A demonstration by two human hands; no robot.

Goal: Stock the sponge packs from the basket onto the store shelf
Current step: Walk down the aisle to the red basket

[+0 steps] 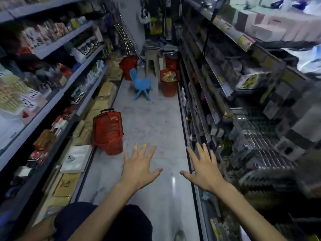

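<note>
Basket, red slatted plastic with a black handle [107, 131], stands on the pale grey floor [147, 115] at the left side of the aisle, just beside the foot of the left-hand shelf unit [57, 94]. It sits tilted in the view, its handle end farthest from the camera. Its contents cannot be made out from this angle.

Left hand [139, 164] is extended forward, palm down, fingers straight and spread wide, holding nothing. The basket lies ahead of it and to its left, near but clearly apart. No finger touches it.

Right hand [203, 169] is likewise extended palm down with fingers fanned apart and holds nothing. It hovers over the lower front edge of the right-hand shelf unit [217, 94], farther from the basket than the left hand. The two thumbs point toward each other across a gap of bare floor.

The right-hand shelf unit carries rows of packaged goods, too blurred to identify. The left-hand shelf unit holds boxed and bottled goods, also blurred. Along its base lie flat brown cardboard boxes [104, 94] and a white moulded tray [76, 166] with a small pale phone-like object [71, 158] on it.

At the far end of the aisle stand a blue plastic child's chair [141, 83], a beige plastic stool [152, 61] and two red buckets, one at left [128, 66] and one at right [168, 87].
</note>
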